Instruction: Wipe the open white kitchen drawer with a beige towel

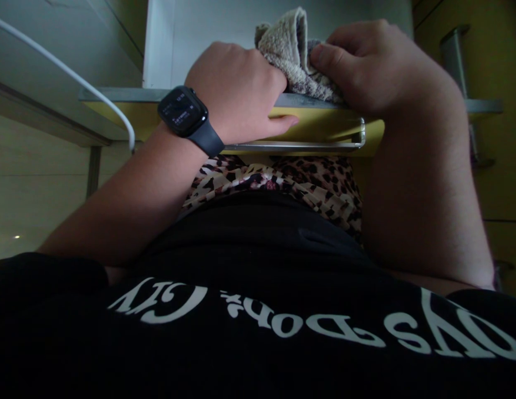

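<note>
A crumpled beige towel (289, 52) lies on the top edge of a yellow drawer front (324, 124) that has a long metal handle (299, 147). My left hand (236, 91) wears a black smartwatch (185, 113). It curls over the drawer's top edge with the thumb on the yellow face, touching the towel's left side. My right hand (366, 66) is closed on the towel's right side, thumb pressed into the cloth. Both forearms reach up from my black shirt.
A white cable (75, 77) runs across the grey surface at the left. More yellow cabinet fronts with a metal handle (457, 66) stand at the right. Leopard-print fabric (282, 183) shows below the drawer.
</note>
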`<state>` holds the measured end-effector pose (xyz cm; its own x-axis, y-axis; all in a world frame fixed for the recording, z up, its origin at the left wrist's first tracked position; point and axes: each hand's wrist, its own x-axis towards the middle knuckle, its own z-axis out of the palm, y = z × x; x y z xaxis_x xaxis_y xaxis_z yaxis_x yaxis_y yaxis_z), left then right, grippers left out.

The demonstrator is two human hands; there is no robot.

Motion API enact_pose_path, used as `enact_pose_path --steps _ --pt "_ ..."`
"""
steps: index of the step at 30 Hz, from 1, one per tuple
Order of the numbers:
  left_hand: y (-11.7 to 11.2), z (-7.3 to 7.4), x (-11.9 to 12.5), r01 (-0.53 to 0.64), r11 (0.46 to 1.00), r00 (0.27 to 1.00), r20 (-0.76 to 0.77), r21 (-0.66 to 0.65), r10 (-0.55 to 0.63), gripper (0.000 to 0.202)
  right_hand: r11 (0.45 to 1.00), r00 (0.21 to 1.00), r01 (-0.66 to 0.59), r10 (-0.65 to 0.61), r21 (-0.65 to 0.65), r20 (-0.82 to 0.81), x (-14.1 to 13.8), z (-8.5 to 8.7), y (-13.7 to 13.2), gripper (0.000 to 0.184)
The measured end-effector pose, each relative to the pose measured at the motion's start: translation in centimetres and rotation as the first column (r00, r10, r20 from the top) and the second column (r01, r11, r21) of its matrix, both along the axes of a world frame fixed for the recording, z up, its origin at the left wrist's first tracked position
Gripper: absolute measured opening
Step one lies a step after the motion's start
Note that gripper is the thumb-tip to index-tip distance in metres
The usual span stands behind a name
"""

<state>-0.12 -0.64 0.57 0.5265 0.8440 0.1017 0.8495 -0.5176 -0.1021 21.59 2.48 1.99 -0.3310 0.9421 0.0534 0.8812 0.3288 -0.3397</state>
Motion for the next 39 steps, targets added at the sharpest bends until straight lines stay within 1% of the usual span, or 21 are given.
enact_pose_path --steps 4,9,15,22,27,34,39 --pt "-0.16 0.11 0.10 -0.005 1.000 1.000 0.014 0.004 0.005 0.075 1.000 1.000 0.005 -0.005 0.001 0.005 -0.05 0.10 0.03 0.041" --pt "-0.20 0.22 0.09 0.003 1.000 1.000 0.017 -0.014 -0.002 0.077 1.000 1.000 -0.015 0.015 0.015 0.013 -0.02 0.10 0.11 0.042" --pt "0.01 0.03 -0.01 0.019 1.000 1.000 0.015 0.006 -0.019 0.076 1.000 1.000 -0.008 0.008 0.003 0.003 -0.10 0.08 -0.02 0.042" --pt "0.03 0.02 -0.01 0.038 0.999 0.999 0.032 0.014 -0.038 0.078 0.999 1.000 -0.022 0.022 0.025 0.011 -0.06 0.07 -0.04 0.042" --pt "0.00 0.03 0.02 0.027 1.000 1.000 0.002 0.012 -0.027 0.077 1.000 1.000 -0.019 0.019 0.022 0.010 0.02 0.11 0.05 0.042" --pt "-0.02 0.05 -0.03 0.004 1.000 1.000 0.000 0.005 -0.004 0.076 1.000 1.000 -0.008 0.008 0.021 0.022 -0.10 0.08 -0.14 0.043" --pt "-0.07 0.10 -0.06 0.016 1.000 1.000 -0.006 0.016 -0.016 0.079 0.999 1.000 -0.022 0.021 0.027 0.006 -0.02 0.03 0.00 0.043"
